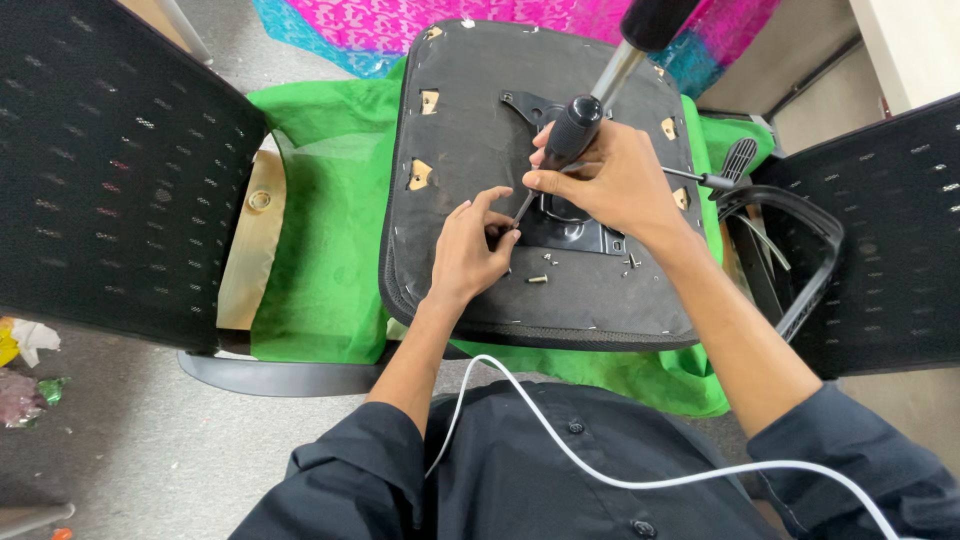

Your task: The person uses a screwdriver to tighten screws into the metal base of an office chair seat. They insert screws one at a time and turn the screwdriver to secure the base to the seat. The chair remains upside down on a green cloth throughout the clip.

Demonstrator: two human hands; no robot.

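surroundings: we look down on an upturned office chair seat (470, 130), its black underside up, lying on a green cloth (330, 250); black mesh chair backs stand at left (110, 170) and right (890, 240), and a pink and blue patterned cloth (420, 25) lies beyond.
in the way: a gas-lift cylinder (625, 60) rises from the seat toward us and crosses the top of the metal mounting plate (575, 228); a white cable (560, 440) loops over our dark shirt.
right hand: our right hand (610, 180) is wrapped shut around the black handle of a screwdriver (565, 140), its shaft angled down to the plate's left edge.
left hand: our left hand (475, 240) pinches thumb and forefinger at the screwdriver's tip; what they hold is too small to tell.
loose parts: a screw (537, 279) lies on the seat just below the plate, others near its right corner.
hard to make out: a second screwdriver (715, 175) lies at the seat's right edge, partly behind our wrist; an armrest (800, 260) is half hidden there.
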